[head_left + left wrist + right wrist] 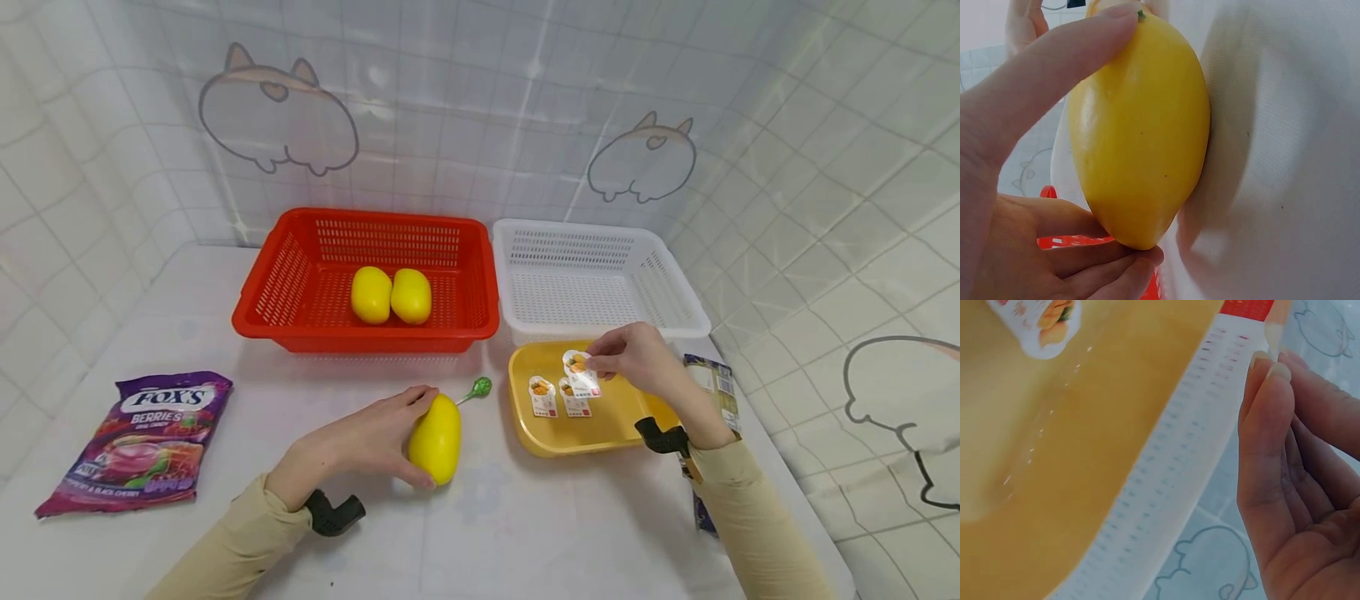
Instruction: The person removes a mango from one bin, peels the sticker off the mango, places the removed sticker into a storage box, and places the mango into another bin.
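Observation:
My left hand (367, 442) grips a yellow mango (436, 440) on the white table. In the left wrist view the thumb lies at the stem end of the mango (1141, 125), and the fingertips are at its pointed end. Over the yellow tub (555, 446), my right hand (637, 358) pinches a small label with a mango picture (581, 379) between thumb and fingers. Two similar labels, a left one (543, 397) and a right one (574, 402), lie in the tub. The right wrist view has the pinching right hand (1297, 456) near the white basket's rim.
Behind stand a red basket (367, 343) with two mangoes (412, 297) in it and a white basket (570, 312). A green-wrapped lollipop (481, 387) lies beyond the held mango. Candy bags lie left, a purple one (150, 442), and right, a dark one (708, 379) partly behind the right arm.

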Demonstrator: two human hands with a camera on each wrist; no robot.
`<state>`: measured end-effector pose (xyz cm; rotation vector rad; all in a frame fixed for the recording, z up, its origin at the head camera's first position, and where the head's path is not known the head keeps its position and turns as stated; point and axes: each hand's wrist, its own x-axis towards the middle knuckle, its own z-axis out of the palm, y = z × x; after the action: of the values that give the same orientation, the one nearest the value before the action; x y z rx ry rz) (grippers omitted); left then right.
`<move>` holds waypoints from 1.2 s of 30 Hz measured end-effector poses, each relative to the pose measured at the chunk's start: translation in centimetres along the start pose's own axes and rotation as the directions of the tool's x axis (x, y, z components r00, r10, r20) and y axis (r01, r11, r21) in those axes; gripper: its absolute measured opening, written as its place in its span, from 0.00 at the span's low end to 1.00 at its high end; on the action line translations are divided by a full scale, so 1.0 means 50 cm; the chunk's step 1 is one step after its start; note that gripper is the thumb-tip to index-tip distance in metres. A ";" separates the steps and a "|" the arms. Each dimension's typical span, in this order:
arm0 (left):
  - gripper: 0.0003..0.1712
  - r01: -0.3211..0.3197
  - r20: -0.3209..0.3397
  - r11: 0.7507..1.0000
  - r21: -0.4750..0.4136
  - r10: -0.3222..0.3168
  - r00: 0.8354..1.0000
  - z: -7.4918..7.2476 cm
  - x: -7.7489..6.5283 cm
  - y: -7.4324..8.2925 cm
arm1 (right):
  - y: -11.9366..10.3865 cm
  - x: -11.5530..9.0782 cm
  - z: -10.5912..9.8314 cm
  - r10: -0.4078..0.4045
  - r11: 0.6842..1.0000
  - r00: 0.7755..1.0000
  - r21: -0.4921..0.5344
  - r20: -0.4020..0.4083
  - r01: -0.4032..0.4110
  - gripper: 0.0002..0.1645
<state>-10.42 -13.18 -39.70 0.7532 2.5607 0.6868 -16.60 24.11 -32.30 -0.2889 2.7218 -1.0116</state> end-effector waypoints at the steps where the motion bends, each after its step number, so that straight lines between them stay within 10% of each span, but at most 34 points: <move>1: 0.69 0.001 0.001 1.000 -0.001 -0.001 1.000 0.000 0.000 0.000 | 0.004 0.003 -0.001 0.000 1.000 1.000 -0.005 0.003 0.000 0.10; 36: 0.69 -0.032 -0.015 0.999 -0.010 0.032 0.999 0.001 0.002 -0.004 | 0.094 0.066 -0.018 0.085 0.985 0.967 -0.164 0.240 -0.046 0.07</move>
<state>-10.54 -13.26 -39.84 0.7901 2.5613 0.7180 -20.49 27.28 -35.19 -0.3247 2.5682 -0.6922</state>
